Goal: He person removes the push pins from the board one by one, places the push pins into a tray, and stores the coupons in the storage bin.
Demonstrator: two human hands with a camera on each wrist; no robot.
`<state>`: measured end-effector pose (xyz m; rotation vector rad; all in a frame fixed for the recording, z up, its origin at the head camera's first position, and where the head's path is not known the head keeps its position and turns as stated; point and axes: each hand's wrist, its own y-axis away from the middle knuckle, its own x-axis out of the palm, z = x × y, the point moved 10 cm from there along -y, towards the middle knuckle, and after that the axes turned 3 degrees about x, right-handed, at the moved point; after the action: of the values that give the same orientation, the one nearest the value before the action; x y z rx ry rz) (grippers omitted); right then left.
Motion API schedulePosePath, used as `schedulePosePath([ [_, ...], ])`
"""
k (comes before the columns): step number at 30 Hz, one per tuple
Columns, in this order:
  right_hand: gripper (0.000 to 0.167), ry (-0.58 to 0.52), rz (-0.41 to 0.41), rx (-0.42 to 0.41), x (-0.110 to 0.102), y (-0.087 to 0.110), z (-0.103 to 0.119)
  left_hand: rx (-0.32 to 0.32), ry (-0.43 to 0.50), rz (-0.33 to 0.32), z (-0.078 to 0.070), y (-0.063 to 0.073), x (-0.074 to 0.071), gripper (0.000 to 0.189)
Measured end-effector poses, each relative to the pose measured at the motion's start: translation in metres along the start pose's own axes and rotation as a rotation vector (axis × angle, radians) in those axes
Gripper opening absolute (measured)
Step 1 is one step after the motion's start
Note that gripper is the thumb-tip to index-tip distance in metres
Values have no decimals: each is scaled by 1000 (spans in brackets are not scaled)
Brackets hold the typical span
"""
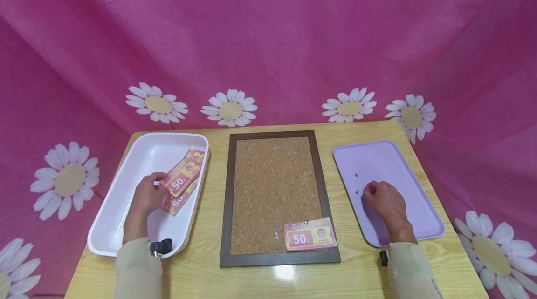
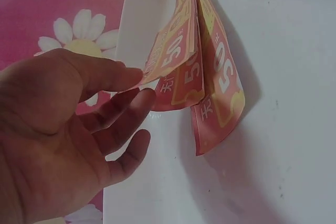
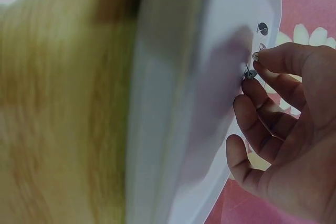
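In the white tray, my left hand (image 1: 148,194) pinches the near end of the top coupon (image 2: 170,48) between thumb and fingers. More red-and-yellow coupons (image 2: 220,74) marked 50 lie fanned under and beside it against the tray's right wall. My right hand (image 1: 386,201) is over the purple tray's left side, thumb and index fingertip pinching a small metal thumbtack (image 3: 255,56). Right at its fingertips, a second thumbtack (image 3: 250,74) lies point up; another thumbtack (image 1: 356,175) lies farther back on the tray.
Between the trays lies a cork board (image 1: 274,187) in a dark brown frame. One coupon (image 1: 310,236) overlaps its lower right corner, with a tack (image 1: 306,222) at its top edge. The white tray (image 1: 94,238) stands left, the purple tray (image 1: 423,217) right, on a wooden table (image 1: 209,285).
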<state>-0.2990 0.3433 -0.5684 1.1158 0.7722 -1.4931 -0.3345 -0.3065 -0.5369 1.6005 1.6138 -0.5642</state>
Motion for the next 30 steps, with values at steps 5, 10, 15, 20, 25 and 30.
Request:
schedulePosePath([
  [5,18,-2,11,7,1,1,-2,15,-3,7,1,0,0,48],
  [10,17,-6,15,12,0,2,-2,24,-10,16,0,1,0,48],
  [15,17,-12,32,23,1,3,-2,35,-18,-4,-4,3,-5,48],
  [20,17,-14,30,11,1,5,0,23,-26,-16,-10,8,-10,48],
  [25,18,-19,2,-17,-3,9,7,30,-41,-20,-20,12,-15,49],
  [30,20,-32,-24,-42,-7,12,15,33,-78,-27,-24,18,-17,50],
])
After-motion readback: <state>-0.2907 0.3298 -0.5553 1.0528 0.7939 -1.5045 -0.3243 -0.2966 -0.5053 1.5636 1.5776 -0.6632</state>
